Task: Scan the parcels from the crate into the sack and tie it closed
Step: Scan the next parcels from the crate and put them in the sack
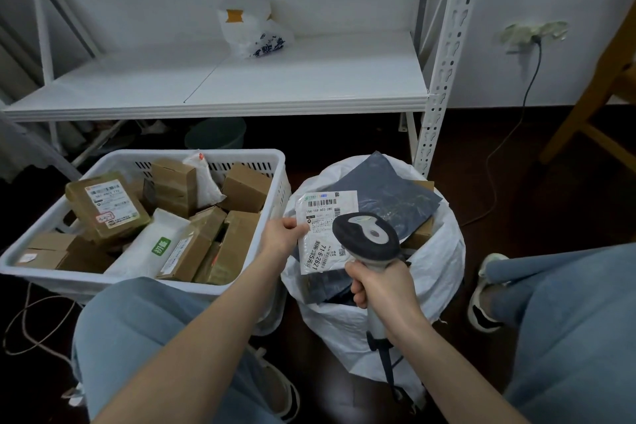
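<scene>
- Flat white parcel point(323, 227) with printed labels; judged light, thin and floppy, its film probably slippery.
- Best taken at an edge or corner, clear of the barcode. Needs no hard squeeze, but is likely to sag or curl if held by one corner alone.
- Pinched at its left edge by the left hand point(280, 234), thumb on top, label side up.
- Held just above the sack point(440, 251), over the left part of its mouth.
- Clenched in the right hand point(382, 289): the handle of a scanner point(366, 234), head above the sack and overlapping the parcel's right edge. Cannot tell whether the two touch.
- Inside the sack, below the parcel: a dark mailer point(389, 193) and part of a cardboard box point(418, 234).
- Just left of the sack: crate point(241, 157), holding many other parcels point(106, 206), judged not yet scanned.
- Sack mouth open, untied.
</scene>
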Demonstrator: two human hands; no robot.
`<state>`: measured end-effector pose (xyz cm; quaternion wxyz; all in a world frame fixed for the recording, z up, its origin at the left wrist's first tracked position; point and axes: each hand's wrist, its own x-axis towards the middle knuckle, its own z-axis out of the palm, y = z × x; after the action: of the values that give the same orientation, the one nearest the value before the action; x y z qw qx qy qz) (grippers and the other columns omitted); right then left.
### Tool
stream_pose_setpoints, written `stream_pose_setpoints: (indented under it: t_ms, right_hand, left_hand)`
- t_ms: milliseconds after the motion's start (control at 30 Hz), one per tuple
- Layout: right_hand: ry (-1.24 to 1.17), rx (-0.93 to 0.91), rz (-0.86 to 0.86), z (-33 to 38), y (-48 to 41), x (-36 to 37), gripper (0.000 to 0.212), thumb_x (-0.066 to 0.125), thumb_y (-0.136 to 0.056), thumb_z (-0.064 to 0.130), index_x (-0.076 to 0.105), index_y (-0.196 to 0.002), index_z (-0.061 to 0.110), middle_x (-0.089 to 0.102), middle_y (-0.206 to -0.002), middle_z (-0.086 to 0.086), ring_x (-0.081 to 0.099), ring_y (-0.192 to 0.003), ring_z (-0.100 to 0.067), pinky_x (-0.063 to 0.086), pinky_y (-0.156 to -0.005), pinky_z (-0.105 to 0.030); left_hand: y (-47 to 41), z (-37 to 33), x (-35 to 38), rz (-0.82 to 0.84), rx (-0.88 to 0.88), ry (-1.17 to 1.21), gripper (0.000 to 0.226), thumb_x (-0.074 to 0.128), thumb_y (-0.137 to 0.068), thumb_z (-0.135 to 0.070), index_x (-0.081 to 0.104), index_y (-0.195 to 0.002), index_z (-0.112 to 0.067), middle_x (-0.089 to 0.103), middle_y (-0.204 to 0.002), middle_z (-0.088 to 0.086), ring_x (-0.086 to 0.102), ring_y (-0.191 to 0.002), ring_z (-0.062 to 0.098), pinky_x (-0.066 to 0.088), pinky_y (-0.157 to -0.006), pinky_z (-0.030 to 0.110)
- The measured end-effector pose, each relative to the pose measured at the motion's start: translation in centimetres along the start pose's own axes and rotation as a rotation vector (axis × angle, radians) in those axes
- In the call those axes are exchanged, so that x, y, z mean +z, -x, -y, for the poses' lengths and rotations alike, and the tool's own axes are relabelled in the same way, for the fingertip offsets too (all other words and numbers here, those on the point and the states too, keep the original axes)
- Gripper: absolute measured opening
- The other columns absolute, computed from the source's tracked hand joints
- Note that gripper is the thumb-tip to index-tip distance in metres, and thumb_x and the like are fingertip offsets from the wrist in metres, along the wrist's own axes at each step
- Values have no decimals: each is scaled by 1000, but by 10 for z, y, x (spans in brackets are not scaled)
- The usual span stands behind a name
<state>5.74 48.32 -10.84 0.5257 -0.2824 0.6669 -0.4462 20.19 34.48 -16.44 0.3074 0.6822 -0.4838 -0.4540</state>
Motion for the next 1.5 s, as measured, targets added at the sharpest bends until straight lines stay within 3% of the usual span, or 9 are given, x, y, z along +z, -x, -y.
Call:
stream_pose_setpoints:
  t_ms: [167, 300, 433, 533, 633, 767, 1033, 1267, 1500]
  right_hand:
    - [-72, 5, -47, 3, -19, -5, 14, 69, -83, 9, 66, -70, 3, 61, -51, -4, 55, -45, -13, 47, -49, -25]
    - [-125, -9, -153, 15, -55, -25, 17, 68, -85, 8, 64, -68, 5, 61, -53, -4, 55, -47, -14, 47, -53, -27]
    - [-164, -9, -199, 26, -88, -35, 20, 67, -85, 6, 63, -66, 6, 61, -57, -8, 55, -50, -16, 48, -55, -28]
    - [-142, 12, -219, 25, -109, -34, 20, 67, -86, 6, 62, -67, 6, 61, -58, -8, 55, -49, -15, 47, -53, -26]
    - [-102, 42, -229, 20, -127, -31, 17, 68, -85, 8, 64, -69, 5, 62, -57, -6, 55, -47, -14, 47, -51, -24]
    - [-65, 68, -237, 13, -144, -29, 15, 69, -85, 10, 65, -72, 4, 63, -58, -7, 57, -49, -14, 47, -51, -24]
    - [-30, 114, -253, 10, -158, -23, 11, 71, -82, 9, 67, -79, -1, 64, -57, -7, 56, -43, -12, 46, -46, -23]
    - [-45, 103, -169, 19, -148, -2, 16, 69, -83, 7, 64, -67, 5, 62, -57, -9, 56, -48, -16, 47, -52, -29]
    - [-62, 46, -11, 41, -134, 71, 19, 67, -83, 8, 64, -65, 6, 57, -46, -3, 52, -42, -14, 43, -48, -27]
  left_hand:
    - [-18, 2, -2, -61, 0, -26, 18, 66, -89, -16, 67, -72, -11, 70, -82, 5, 65, -73, 18, 53, -62, 33]
    - [-50, -13, -8, -144, -34, 87, 15, 61, -93, -15, 68, -95, -2, 69, -90, 9, 62, -76, 17, 48, -63, 29]
    - [-77, -23, 15, -95, -50, 59, 8, 64, -92, -13, 63, -97, -7, 69, -104, 14, 67, -91, 26, 53, -77, 34]
    - [-84, -21, 54, 0, 13, -224, 63, 70, -85, -15, 40, -141, -13, 60, -130, 12, 60, -114, 29, 51, -91, 41]
    - [-78, -8, 93, 154, 252, -732, 96, 79, -75, -31, 20, -151, -29, 24, -156, 8, 34, -138, 30, 41, -106, 48]
    - [-82, 12, 124, 360, 304, -952, 88, 70, -83, -40, 15, -152, -37, 1, -162, 6, 5, -147, 28, 25, -116, 45]
    - [-96, 32, 143, 450, 248, -1012, 84, 64, -87, -35, 10, -151, -41, -11, -161, 1, -6, -148, 26, 31, -112, 50]
    - [-94, 20, 102, 496, 357, -910, 76, 67, -85, -29, 27, -150, -32, 7, -162, 5, 20, -146, 22, 32, -112, 41]
    - [-81, 0, -2, 129, 504, -761, 41, 59, -91, -22, 55, -132, -17, 47, -134, 7, 52, -119, 25, 43, -96, 35]
